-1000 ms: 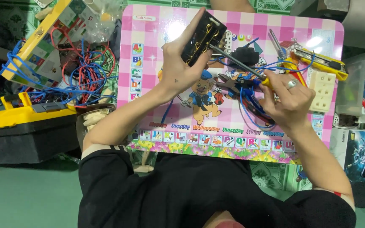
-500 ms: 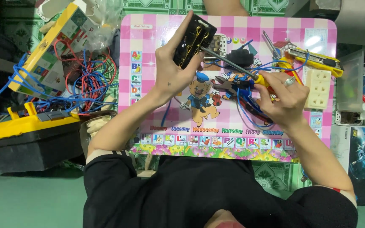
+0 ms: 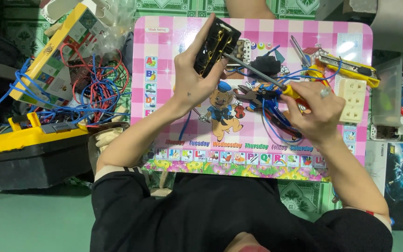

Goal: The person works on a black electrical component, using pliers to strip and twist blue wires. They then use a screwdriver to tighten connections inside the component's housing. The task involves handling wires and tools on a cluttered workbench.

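My left hand [image 3: 196, 83] grips a black socket body [image 3: 216, 45] with brass strips showing, held tilted above the pink checked table [image 3: 164, 37]. My right hand [image 3: 314, 108] holds a screwdriver [image 3: 257, 73] by its yellow and red handle. The metal shaft runs up and left, and its tip touches the side of the socket body. Blue wires [image 3: 276, 122] loop under my right hand, beside pliers [image 3: 253, 91] lying on the table.
A white socket plate [image 3: 353, 99] and a yellow utility knife [image 3: 348, 68] lie at the table's right. A black adapter [image 3: 265, 65] sits mid-table. To the left stand a black and yellow toolbox [image 3: 29, 149], tangled blue and red wires [image 3: 87, 88] and a yellow box [image 3: 52, 56].
My view has shifted a little. Both hands keep their hold; the socket body and the screwdriver tip stay together, moved slightly left on the table.
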